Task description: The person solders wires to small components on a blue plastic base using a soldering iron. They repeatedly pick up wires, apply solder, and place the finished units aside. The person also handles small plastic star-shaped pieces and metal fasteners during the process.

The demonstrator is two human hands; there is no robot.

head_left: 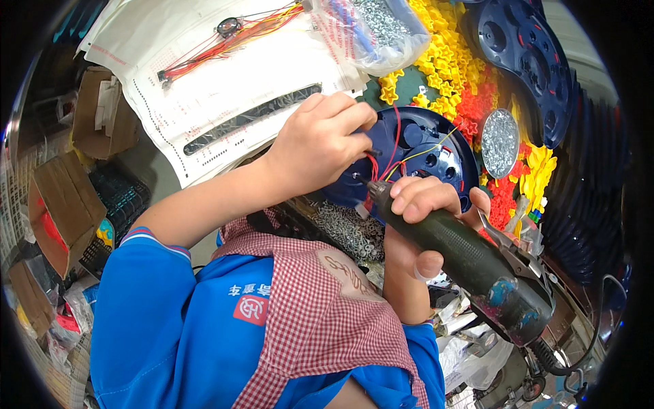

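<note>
My right hand (pixel 426 201) is wrapped round a dark, paint-stained electric screwdriver (pixel 470 262) with a metal lever along its side. Its bit points up-left, with the tip at the lower left of a round dark-blue plastic part (pixel 449 146). Beside the tip, my left hand (pixel 323 140) is closed in a pinch over the left edge of that part. A small dark end shows at its fingertips, too little to name. Red and yellow wires (pixel 392 153) rise from the blue part between my hands. Small screws (pixel 351 228) lie heaped below it.
Printed sheets (pixel 163 102) with a wire bundle (pixel 231 51) and a dark strip (pixel 252 119) lie at left. Behind are a bag of screws (pixel 385 34), yellow star pieces (pixel 436 65), a screw dish (pixel 499 143) and another blue part (pixel 528 61). Cardboard boxes (pixel 65 204) stand far left.
</note>
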